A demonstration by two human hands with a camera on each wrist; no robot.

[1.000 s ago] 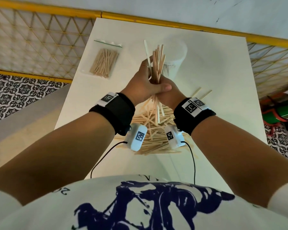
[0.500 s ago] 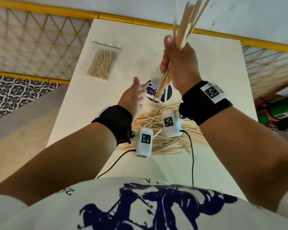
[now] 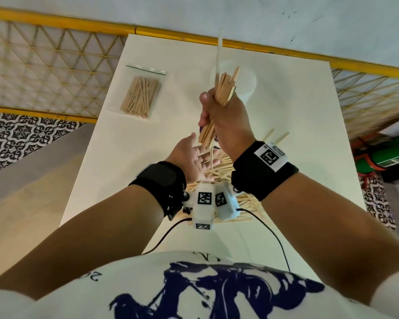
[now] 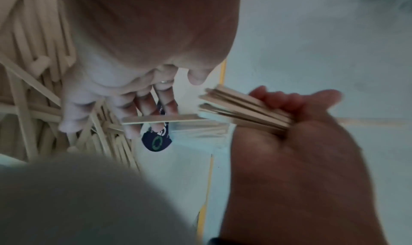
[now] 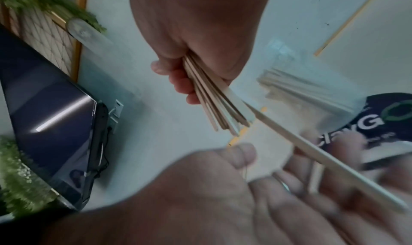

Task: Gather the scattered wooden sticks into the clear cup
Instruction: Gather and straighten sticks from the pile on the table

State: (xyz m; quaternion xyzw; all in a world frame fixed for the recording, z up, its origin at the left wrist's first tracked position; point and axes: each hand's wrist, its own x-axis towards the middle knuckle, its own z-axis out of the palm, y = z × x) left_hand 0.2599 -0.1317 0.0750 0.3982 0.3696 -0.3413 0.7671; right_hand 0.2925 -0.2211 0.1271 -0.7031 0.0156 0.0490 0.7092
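Pale rectangular worktop [image 3: 148, 143], heap of loose wooden sticks [image 3: 219, 173] left. Clear plastic cup [image 3: 244, 81] waits behind. Right hand [image 3: 226, 120], lower than 0.5 seconds ago, grips 1 stick bundle [image 3: 225, 90]; left hand [image 3: 194, 160] now spreads palm-up beneath, fingers open, squaring ends.

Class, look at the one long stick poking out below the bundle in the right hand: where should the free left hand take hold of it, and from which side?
Pinch the loose stick on its bare lower length, below the bundle, coming from underneath. The right hand covers its middle, while its free end hangs over the open left hand, palm up, beneath it.
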